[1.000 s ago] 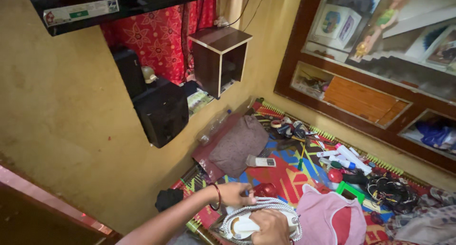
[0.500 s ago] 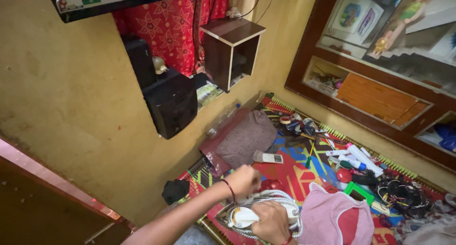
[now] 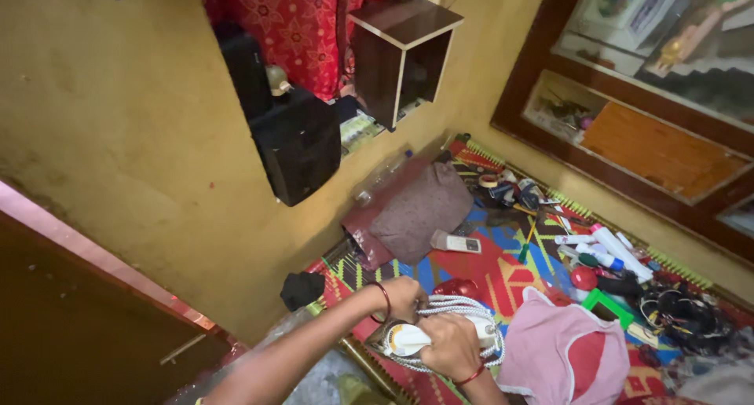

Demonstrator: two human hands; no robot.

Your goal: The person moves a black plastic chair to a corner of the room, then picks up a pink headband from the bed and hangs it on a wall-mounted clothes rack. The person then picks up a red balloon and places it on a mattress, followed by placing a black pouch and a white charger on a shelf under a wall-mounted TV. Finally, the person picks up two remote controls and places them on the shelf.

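A white clothes iron [image 3: 403, 340] with its speckled white cord [image 3: 459, 305] wound around it is held low over a colourful woven mat [image 3: 487, 271]. My right hand [image 3: 444, 347] grips the iron's handle from above. My left hand [image 3: 405, 296], a red bangle on its wrist, is closed on the cord at the iron's far side. A red round object [image 3: 458, 287] lies just beyond the iron.
A pink and red cloth [image 3: 561, 356] lies to the right of the iron. A grey-brown cushion [image 3: 416, 212], a remote control [image 3: 455, 243], tubes and bottles [image 3: 605, 248] and black cables [image 3: 683, 315] litter the mat. Black speakers [image 3: 297, 142] and a wooden box shelf [image 3: 400, 51] hang on the yellow wall.
The view has dropped and shifted left. My left hand has moved along the iron with the cord, and both hands and the iron now sit slightly higher in view.
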